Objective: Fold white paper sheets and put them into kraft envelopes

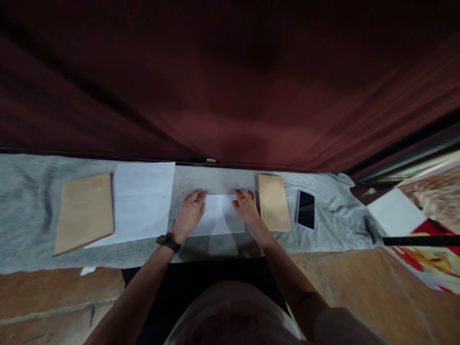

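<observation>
A white sheet of paper point(220, 215), which looks folded into a wide strip, lies on the grey cloth in front of me. At its far left corner my left hand point(191, 211), with a dark band on the wrist, has its fingers bent and drawn together on the paper. My right hand point(247, 206) grips the far right corner the same way, fingers curled over the edge. Parts of both side edges are hidden under the hands. Just right of my right hand lies a stack of small brown envelopes point(275, 203).
To the left are larger white sheets point(143, 201) and a stack of large brown envelopes point(86, 208). A phone point(306, 210) lies at the right on the grey cloth point(338, 215). A dark red curtain point(230, 120) hangs along the far edge. Tiled floor point(352, 278) shows at the near side.
</observation>
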